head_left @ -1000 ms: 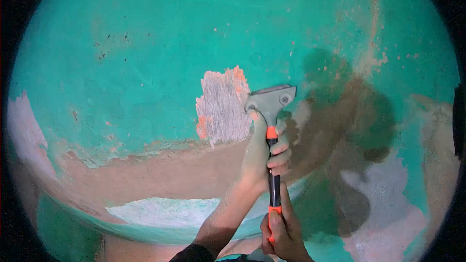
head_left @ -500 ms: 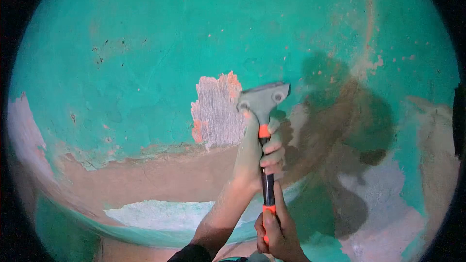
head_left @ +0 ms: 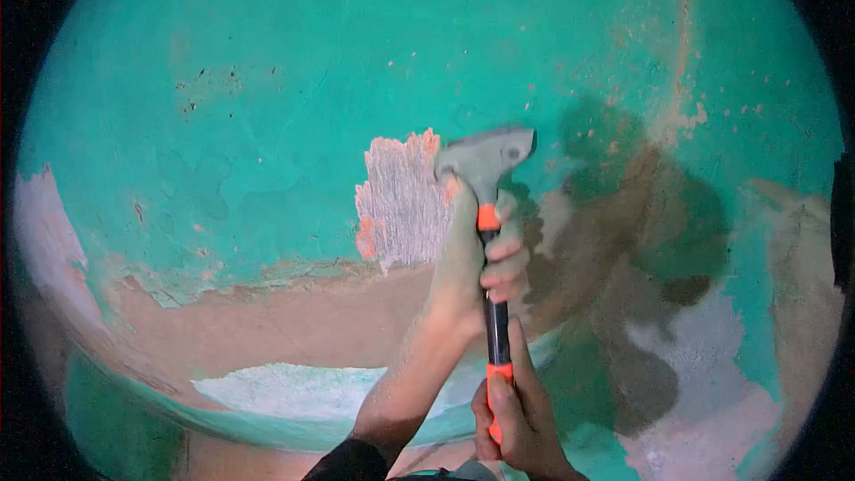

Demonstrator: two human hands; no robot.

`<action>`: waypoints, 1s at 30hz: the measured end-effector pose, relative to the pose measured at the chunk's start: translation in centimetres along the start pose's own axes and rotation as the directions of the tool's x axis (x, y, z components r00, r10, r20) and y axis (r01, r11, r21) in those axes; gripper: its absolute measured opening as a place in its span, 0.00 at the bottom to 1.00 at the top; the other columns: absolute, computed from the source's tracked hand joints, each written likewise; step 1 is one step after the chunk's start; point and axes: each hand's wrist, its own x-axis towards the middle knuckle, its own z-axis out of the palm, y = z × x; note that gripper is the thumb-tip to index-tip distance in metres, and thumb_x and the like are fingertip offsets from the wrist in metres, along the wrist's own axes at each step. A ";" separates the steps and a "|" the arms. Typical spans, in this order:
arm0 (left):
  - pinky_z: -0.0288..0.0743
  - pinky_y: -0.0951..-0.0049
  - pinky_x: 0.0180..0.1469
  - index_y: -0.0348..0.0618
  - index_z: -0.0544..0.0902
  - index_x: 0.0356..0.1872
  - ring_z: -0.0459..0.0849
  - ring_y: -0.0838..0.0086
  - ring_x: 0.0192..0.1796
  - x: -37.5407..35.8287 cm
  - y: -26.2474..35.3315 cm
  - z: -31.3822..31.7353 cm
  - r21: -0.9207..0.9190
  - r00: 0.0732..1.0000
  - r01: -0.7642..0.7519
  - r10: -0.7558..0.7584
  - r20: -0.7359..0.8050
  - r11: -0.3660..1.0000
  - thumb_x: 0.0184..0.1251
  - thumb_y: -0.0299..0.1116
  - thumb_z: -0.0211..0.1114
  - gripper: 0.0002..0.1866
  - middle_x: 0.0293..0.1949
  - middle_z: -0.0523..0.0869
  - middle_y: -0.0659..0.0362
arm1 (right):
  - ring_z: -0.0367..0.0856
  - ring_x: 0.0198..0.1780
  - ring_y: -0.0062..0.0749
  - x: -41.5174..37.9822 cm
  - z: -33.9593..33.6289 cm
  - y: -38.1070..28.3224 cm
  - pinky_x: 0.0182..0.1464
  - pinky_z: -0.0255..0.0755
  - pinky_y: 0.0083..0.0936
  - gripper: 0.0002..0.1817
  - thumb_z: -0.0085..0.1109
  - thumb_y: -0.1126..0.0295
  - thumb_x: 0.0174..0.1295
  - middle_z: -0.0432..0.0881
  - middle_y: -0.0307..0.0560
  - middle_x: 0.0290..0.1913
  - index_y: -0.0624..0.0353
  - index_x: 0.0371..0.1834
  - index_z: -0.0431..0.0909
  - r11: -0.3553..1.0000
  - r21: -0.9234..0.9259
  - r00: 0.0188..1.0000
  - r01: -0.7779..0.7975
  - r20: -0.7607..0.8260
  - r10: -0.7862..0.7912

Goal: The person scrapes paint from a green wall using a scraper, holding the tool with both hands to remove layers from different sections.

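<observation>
The left hand (head_left: 461, 254) is wrapped around the upper part of the scraper's black handle (head_left: 497, 330), its thumb reaching up to the head and its fingers curled over from the 3 o'clock side. The right hand (head_left: 517, 419) grips the orange lower end (head_left: 500, 374), thumb across the front, so 2 hands hold 1 tool. The scraper (head_left: 494, 156) stands nearly upright, its grey head toward 12 o'clock in front of the green wall (head_left: 267, 44); I can't tell whether its edge touches. An orange collar (head_left: 488, 216) sits just below that head.

At 9 o'clock from the head, right beside it, I see a ragged pale patch (head_left: 403, 200) with orange edges. A brown band (head_left: 294, 321) crosses at 8 o'clock, and a whitish patch (head_left: 303, 390) lies under it, toward 7. Dark shadows (head_left: 681, 223) fall on the wall at 3 to 5 o'clock. A dark sleeve (head_left: 352, 460) covers part of the left forearm.
</observation>
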 end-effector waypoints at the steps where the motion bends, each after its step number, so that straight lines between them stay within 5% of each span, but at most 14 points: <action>1: 0.49 0.85 0.10 0.53 0.67 0.32 0.53 0.87 0.11 -0.2 -0.1 0.0 0.014 1.000 -0.006 0.006 -0.002 1.000 0.67 0.71 0.40 0.29 0.17 0.58 0.72 | 0.62 0.13 0.19 -0.2 0.2 -0.4 0.16 0.63 0.18 0.36 0.36 0.62 0.74 0.66 0.42 0.22 0.51 0.78 0.30 0.999 0.008 0.999 -0.041 -0.010 0.041; 3: 0.49 0.85 0.10 0.53 0.67 0.32 0.53 0.87 0.11 -0.5 -0.3 -0.1 0.034 1.000 -0.018 0.018 -0.011 0.999 0.67 0.70 0.40 0.29 0.17 0.58 0.72 | 0.63 0.13 0.19 -0.8 0.7 -1.1 0.16 0.64 0.19 0.36 0.36 0.61 0.74 0.66 0.42 0.23 0.50 0.78 0.29 0.991 0.024 0.991 -0.131 -0.030 0.132; 14: 0.47 0.85 0.10 0.55 0.66 0.32 0.52 0.88 0.12 0.5 0.2 0.3 0.022 0.997 -0.049 0.047 0.055 0.999 0.67 0.71 0.39 0.29 0.17 0.57 0.72 | 0.64 0.13 0.20 -0.1 0.4 -1.3 0.17 0.64 0.19 0.38 0.38 0.57 0.74 0.66 0.42 0.24 0.48 0.78 0.27 0.999 0.024 0.999 -0.043 -0.007 0.044; 17: 0.47 0.85 0.10 0.55 0.67 0.32 0.52 0.88 0.12 -0.4 -0.4 0.0 0.105 0.996 -0.015 0.024 -0.083 0.994 0.67 0.71 0.40 0.29 0.17 0.58 0.72 | 0.64 0.13 0.20 -0.7 0.2 -0.6 0.17 0.64 0.19 0.38 0.38 0.57 0.74 0.66 0.41 0.23 0.49 0.78 0.27 0.997 0.028 0.997 -0.070 -0.011 0.070; 30: 0.48 0.85 0.10 0.54 0.67 0.33 0.52 0.88 0.12 0.7 0.1 -0.4 0.065 0.997 -0.041 0.036 0.075 0.997 0.67 0.71 0.40 0.29 0.18 0.58 0.72 | 0.64 0.12 0.19 0.7 0.1 -0.5 0.16 0.64 0.18 0.37 0.37 0.59 0.74 0.67 0.41 0.22 0.54 0.78 0.28 0.999 0.020 1.000 0.027 0.002 -0.027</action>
